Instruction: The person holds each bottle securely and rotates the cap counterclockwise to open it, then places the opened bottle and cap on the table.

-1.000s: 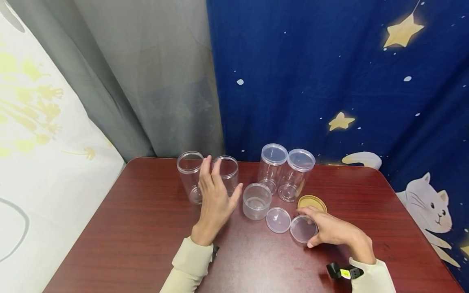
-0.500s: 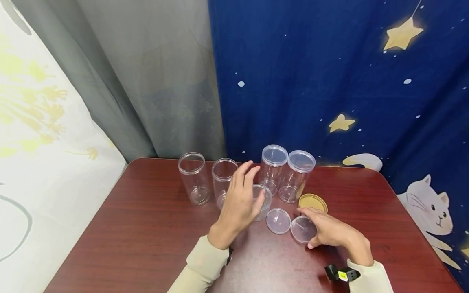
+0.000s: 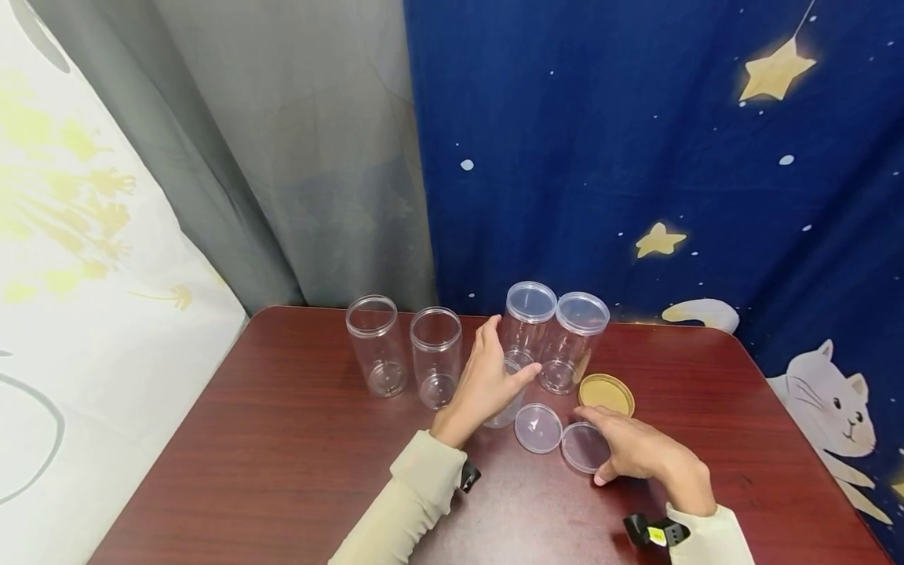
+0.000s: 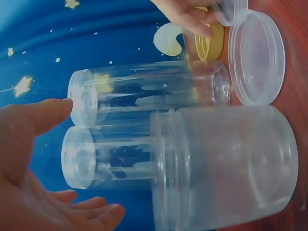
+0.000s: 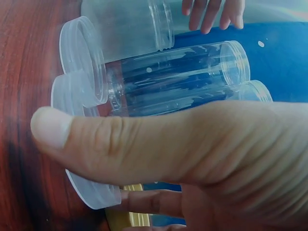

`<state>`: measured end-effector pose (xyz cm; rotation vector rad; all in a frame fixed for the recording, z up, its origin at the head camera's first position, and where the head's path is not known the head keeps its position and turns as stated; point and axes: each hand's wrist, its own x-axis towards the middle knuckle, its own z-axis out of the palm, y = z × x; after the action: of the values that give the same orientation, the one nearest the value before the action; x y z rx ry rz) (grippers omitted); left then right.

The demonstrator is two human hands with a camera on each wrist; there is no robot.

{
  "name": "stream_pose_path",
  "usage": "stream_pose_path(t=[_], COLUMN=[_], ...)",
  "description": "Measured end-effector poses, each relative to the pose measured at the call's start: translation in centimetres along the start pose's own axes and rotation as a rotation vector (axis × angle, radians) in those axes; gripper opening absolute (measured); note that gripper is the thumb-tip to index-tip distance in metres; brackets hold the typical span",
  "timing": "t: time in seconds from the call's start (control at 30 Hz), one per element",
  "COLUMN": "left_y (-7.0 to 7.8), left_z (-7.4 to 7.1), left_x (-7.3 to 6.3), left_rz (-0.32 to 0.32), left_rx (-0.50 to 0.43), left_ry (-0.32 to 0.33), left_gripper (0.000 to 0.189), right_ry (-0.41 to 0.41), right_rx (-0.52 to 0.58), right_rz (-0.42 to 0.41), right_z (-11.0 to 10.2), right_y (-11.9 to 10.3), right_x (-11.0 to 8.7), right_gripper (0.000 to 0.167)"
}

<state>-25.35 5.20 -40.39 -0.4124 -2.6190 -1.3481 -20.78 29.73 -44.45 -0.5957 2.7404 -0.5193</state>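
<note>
My left hand (image 3: 487, 384) is spread above and beside a short frosted plastic jar (image 3: 507, 410), partly hiding it; the left wrist view shows the jar's (image 4: 226, 166) side, with a gap to the fingers. My right hand (image 3: 639, 447) curls thumb and fingers round the rim of a clear plastic lid (image 3: 583, 449) lying on the table. In the right wrist view the thumb crosses in front of that lid (image 5: 94, 190). Another clear lid (image 3: 538, 429) lies beside it to the left. A gold lid (image 3: 606, 395) sits just behind the right fingers.
Two tall clear jars without lids (image 3: 435, 357) stand at the back left. Two tall jars with lids (image 3: 581, 314) stand close together behind the short jar. The reddish-brown table (image 3: 282, 439) ends at a grey and blue curtain (image 3: 537, 157).
My left hand has moved right, from in front of the open tall jars to the short jar. My right hand has stayed at the clear lid.
</note>
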Motion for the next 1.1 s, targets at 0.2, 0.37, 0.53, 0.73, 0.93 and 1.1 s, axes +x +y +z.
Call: stream_pose_path(t=[0.2,0.37,0.53,0.73,0.93,1.1], left_y=[-0.4,-0.6,-1.0,-1.5,-1.6,-1.7], left_z=[0.9,1.4,2.2,2.7,3.0,3.1], left_x=[1.5,3.0,4.2,4.8,5.0,4.9], left_rz=[-0.1,-0.134,-0.143,-0.133,-0.143,-0.165], left_rx=[-0.015,-0.055,-0.048,-0.054,-0.037,-0.012], left_ry=[-0.024,-0.056,-0.071,-0.045,0.006,0.016], left_gripper=[0.1,0.101,0.101,0.1,0.098,0.099], right_ry=[0.003,0.011,0.043,0.073,0.081,0.076], right_rx=[-0.041,-0.068,-0.094,-0.105,-0.105,-0.098], right_rz=[0.012,0.042,0.038,-0.002,-0.035,-0.043], right_z=[0.3,0.6,0.9,1.1,1.1,1.1], right_y=[-0.1,0.1,0.4,0.6,0.7,0.8], right_x=[0.1,0.1,0.2,0.5,0.7,0.7], right_gripper=[0.095,0.097,0.094,0.088,0.085,0.083])
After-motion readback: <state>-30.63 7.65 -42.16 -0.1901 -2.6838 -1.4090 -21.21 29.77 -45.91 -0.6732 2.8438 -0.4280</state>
